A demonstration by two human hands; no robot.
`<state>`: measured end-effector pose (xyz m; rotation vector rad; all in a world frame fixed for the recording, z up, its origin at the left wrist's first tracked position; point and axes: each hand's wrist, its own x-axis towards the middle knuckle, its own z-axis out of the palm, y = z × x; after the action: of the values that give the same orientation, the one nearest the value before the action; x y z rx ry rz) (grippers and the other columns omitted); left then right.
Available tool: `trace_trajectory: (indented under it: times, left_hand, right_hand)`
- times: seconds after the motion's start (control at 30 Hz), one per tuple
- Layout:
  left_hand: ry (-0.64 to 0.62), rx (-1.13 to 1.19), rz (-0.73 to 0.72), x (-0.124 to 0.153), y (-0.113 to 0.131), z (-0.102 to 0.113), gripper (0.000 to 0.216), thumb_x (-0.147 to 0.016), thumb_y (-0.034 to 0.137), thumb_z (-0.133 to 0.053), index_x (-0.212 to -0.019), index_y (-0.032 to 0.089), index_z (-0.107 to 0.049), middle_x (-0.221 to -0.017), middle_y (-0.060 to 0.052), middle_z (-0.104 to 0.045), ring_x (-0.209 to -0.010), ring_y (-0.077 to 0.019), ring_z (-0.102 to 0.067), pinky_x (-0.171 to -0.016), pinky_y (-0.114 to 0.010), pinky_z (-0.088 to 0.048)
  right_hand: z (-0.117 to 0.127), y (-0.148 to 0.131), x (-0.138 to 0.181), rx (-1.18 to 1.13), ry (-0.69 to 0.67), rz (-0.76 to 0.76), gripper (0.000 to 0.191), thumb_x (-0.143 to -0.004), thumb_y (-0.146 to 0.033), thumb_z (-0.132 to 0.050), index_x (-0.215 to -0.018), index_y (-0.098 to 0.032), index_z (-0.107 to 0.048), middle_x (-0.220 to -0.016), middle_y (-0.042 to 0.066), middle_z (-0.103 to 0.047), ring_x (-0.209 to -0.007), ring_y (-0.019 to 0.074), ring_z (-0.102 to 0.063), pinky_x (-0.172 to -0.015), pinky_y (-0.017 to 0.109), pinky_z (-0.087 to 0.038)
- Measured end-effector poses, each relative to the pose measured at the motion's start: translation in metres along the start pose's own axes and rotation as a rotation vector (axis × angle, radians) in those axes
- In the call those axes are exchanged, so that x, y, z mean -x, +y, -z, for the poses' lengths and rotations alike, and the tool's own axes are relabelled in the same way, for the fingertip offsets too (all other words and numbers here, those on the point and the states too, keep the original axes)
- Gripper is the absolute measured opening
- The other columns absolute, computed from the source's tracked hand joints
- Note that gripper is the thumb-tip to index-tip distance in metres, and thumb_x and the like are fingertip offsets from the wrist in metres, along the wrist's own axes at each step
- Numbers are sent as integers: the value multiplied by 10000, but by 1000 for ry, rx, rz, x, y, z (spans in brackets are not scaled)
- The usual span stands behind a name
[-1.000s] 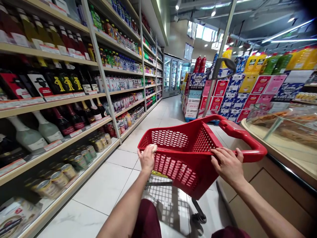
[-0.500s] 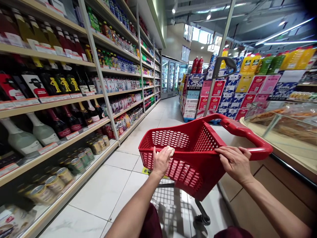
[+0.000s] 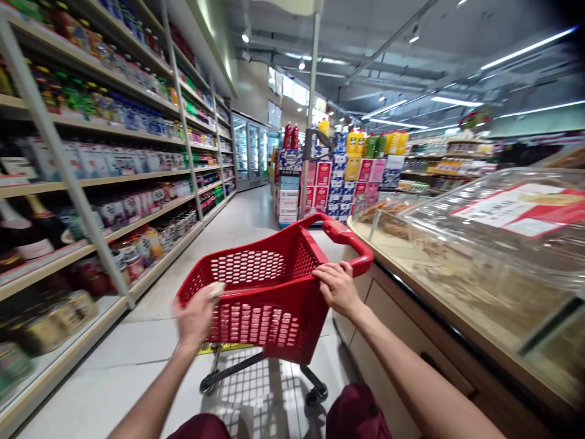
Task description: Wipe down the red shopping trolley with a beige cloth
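Note:
A red plastic shopping cart [image 3: 256, 268] on small wheels stands in the aisle in front of me, its basket empty. My left hand [image 3: 195, 316] is closed on a small pale cloth [image 3: 216, 288] and presses it on the basket's near rim, close to the left corner. My right hand [image 3: 337, 288] grips the rim at the near right corner, just below the thick red handle [image 3: 348, 238].
Long shelves [image 3: 91, 183] of bottles, jars and cans line the left side. A wooden counter with a clear food cover [image 3: 484, 244] runs close along the right. Stacked boxes and drink bottles [image 3: 338, 177] stand ahead, with fridges [image 3: 249, 149] at the aisle's end.
My left hand slid right along the near rim with the cloth, then back toward the left corner. The view swung, so the cart sits further left and the counter fills the right.

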<state>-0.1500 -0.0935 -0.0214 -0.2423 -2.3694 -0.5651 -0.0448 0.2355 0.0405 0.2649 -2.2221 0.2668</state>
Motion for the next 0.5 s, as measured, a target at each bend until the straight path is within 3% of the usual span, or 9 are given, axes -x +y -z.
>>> trace_trajectory:
  times: [0.07, 0.13, 0.27, 0.33, 0.43, 0.5]
  left_hand:
    - [24, -96, 245, -7, -19, -1, 284, -807, 277, -364, -1031, 278, -540, -1076, 2, -641, -870, -233, -615, -988, -594, -149]
    - [-4, -72, 176, -8, -15, -3, 300, -802, 276, -381, -1063, 262, -529, -1111, -26, -624, -883, -223, -613, -1010, -551, -154]
    - [-135, 86, -205, -1, 24, -6, 309, -788, 219, -422, -1066, 298, -529, -1141, 4, -607, -1006, -182, -573, -1066, -469, -78]
    - [-118, 77, -165, 0, 28, -5, 312, -796, 209, -418, -1080, 294, -519, -1146, 2, -603, -1020, -176, -564, -1068, -477, -39]
    - [-34, 18, 39, 3, 32, -2, 293, -822, 219, -396, -1085, 263, -517, -1132, -33, -610, -982, -192, -580, -1052, -514, -74]
    - [-59, 48, 14, 8, 54, -5, 285, -830, 213, -395, -1079, 263, -524, -1127, -30, -613, -968, -188, -584, -1048, -513, -108]
  right_hand:
    - [-1, -1, -2, 1, -4, -13, 278, -781, -206, -422, -949, -257, -636, -998, -9, -660, -985, 177, -530, -969, 391, -181]
    - [-3, -3, -3, 4, -5, -24, 279, -780, -201, -421, -949, -258, -636, -1002, -9, -657, -989, 180, -526, -982, 401, -166]
    - [1, 1, -2, -5, -27, 16, 308, -775, -174, -416, -989, -250, -624, -1026, 0, -650, -1014, 179, -521, -1000, 404, -174]
    - [4, 7, 1, 27, -7, 18, 320, -777, -167, -415, -1017, -242, -613, -1042, 10, -645, -1031, 188, -514, -1011, 420, -173]
    - [7, 19, 6, 108, 48, -3, 320, -778, -167, -424, -1029, -237, -608, -1056, 17, -640, -1057, 209, -497, -1017, 456, -179]
    - [5, 25, 9, 138, 64, 11, 315, -777, -166, -424, -1022, -230, -612, -1072, 20, -632, -1082, 216, -483, -1014, 460, -208]
